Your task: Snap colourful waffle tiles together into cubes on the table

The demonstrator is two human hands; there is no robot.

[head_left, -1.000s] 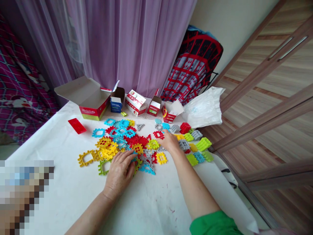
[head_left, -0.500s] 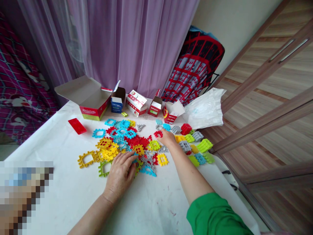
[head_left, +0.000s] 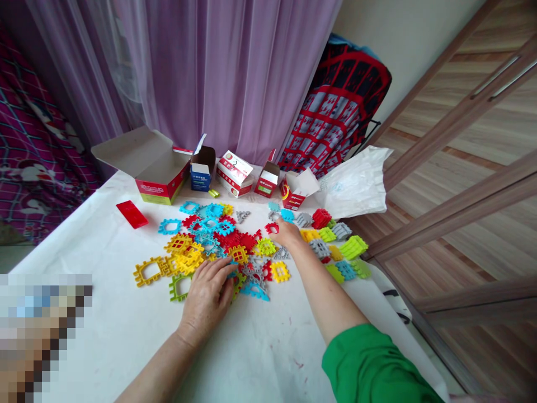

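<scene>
Flat interlocking waffle-pattern plastic blocks lie scattered across the table, with a red cluster [head_left: 237, 242] at the centre, blue pieces [head_left: 212, 211] behind it and yellow ones [head_left: 180, 252] to the left. My left hand [head_left: 205, 294] rests flat on the near edge of the pile, beside a green block [head_left: 179, 287] and a grey stack [head_left: 254, 275]. Farther right, my right hand [head_left: 285, 234] reaches across the pile, its fingertips next to a small red block [head_left: 272, 228]. Neither hand visibly holds a block. My right forearm ends in a green sleeve [head_left: 373, 364].
Several open cardboard boxes [head_left: 161, 182] stand along the far edge of the white-covered table [head_left: 113, 302]. A red plate [head_left: 132, 214] lies at left, a white plastic bag [head_left: 354, 190] at right. Behind hang purple curtains [head_left: 226, 78]. A pixelated patch [head_left: 37, 336] covers the lower left.
My right hand has moved slightly farther and left, closer to the small red block. My green sleeve has come farther into view. The left hand stays nearly still.
</scene>
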